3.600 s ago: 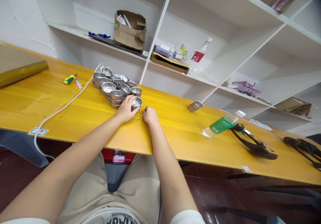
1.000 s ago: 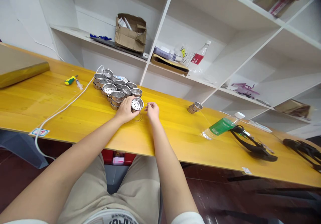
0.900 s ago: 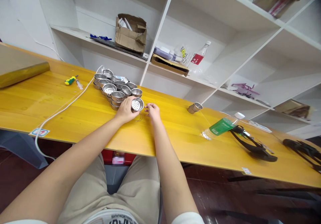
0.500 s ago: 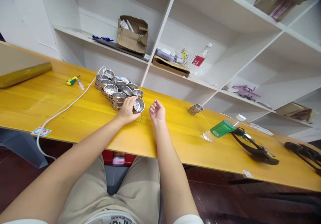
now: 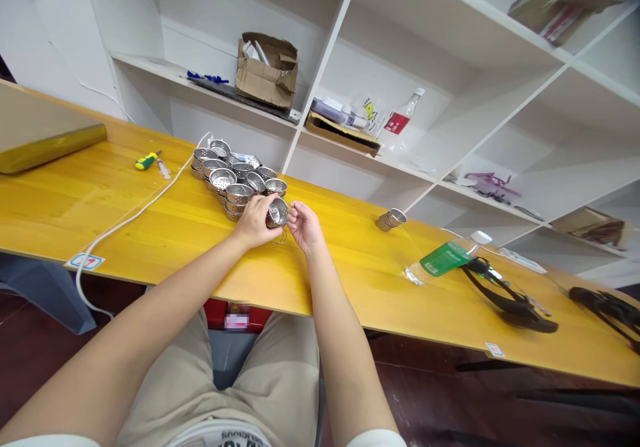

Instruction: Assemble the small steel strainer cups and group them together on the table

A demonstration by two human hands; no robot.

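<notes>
Left hand [image 5: 255, 222] closing part-way round perforated metal cup [image 5: 278, 213], gripping its wall. Cup sitting just right of cup cluster [image 5: 223, 180], mouth tilting toward right hand [image 5: 304, 225]. Right hand bunching fingers beside rim, on side away from cluster; any hold too small to tell. Left hand lying nearer, touching cup.

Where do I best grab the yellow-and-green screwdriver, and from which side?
Grip the screwdriver by its thick handle, probably from above, fingers across its width: it lies flat, with a small pale object close to its right.
</notes>
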